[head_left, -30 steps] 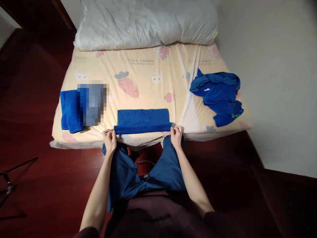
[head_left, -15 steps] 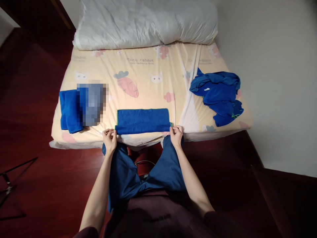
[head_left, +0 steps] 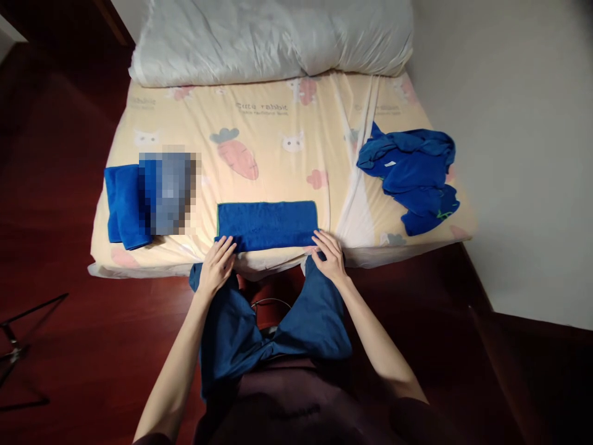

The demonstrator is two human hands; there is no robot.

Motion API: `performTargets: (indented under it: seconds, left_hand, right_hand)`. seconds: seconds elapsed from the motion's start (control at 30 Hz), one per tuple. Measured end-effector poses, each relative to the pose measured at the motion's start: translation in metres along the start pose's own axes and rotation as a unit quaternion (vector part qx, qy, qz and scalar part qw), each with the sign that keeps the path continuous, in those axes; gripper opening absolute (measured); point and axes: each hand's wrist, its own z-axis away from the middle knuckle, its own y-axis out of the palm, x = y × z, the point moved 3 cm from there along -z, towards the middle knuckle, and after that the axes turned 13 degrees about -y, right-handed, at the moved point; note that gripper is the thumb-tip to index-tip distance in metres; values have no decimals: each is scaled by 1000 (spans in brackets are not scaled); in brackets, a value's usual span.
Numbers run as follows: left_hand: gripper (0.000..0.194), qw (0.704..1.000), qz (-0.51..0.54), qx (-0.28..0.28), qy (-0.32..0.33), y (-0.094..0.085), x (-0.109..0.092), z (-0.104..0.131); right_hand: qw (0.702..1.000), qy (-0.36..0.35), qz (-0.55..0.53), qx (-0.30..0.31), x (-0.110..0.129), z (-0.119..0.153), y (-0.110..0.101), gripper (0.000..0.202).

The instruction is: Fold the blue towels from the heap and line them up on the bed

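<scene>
A blue towel (head_left: 269,224) with green edging lies folded into a long strip at the bed's front edge. My left hand (head_left: 217,264) rests its outstretched fingers on the towel's near left corner. At the near right corner, the fingertips of my right hand (head_left: 330,256) touch the cloth, fingers extended. Neither hand grips the towel. To the right lies a crumpled heap of blue towels (head_left: 412,173) with a small white tag showing. A folded blue towel (head_left: 124,207) sits at the left, beside a pixelated blue-grey item (head_left: 172,194) that I cannot make out.
The bed's patterned sheet (head_left: 264,145) carries carrots and rabbits. A rolled whitish quilt (head_left: 273,43) spans the back. The wall (head_left: 514,154) stands close on the right. Thin dark stand legs (head_left: 16,352) are on the red floor (head_left: 92,346) at left.
Both hands have let go of the towel's near corners. Their pinched fingers have straightened and now lie on the cloth, the left hand shifted slightly inward.
</scene>
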Motion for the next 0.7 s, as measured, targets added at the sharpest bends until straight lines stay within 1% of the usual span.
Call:
performTargets:
  seconds: [0.13,0.2,0.27,0.37,0.47,0.6,0.7]
  left_hand:
    - [50,998,-49,27,22,12,4,-5]
    - [55,997,-68,34,19,17,8,-7]
    - [58,996,-76,43,18,19,11,-10]
    - [60,995,-84,55,25,18,14,-17]
    - [62,991,-110,64,34,12,13,-23]
    - [64,980,-174,82,45,7,11,-30]
    - [66,975,-202,80,44,6,11,-34]
  right_hand:
    - [998,2,-13,64,-4,-1,14,43]
    - [997,0,-7,78,-8,-1,21,45]
    - [997,-1,1,79,-13,0,26,47]
    - [997,0,9,73,-16,0,29,49]
    - [997,-2,33,76,-17,-4,28,51]
    - [991,4,83,105,-16,-18,29,54]
    - [987,9,105,119,-18,-30,32,59]
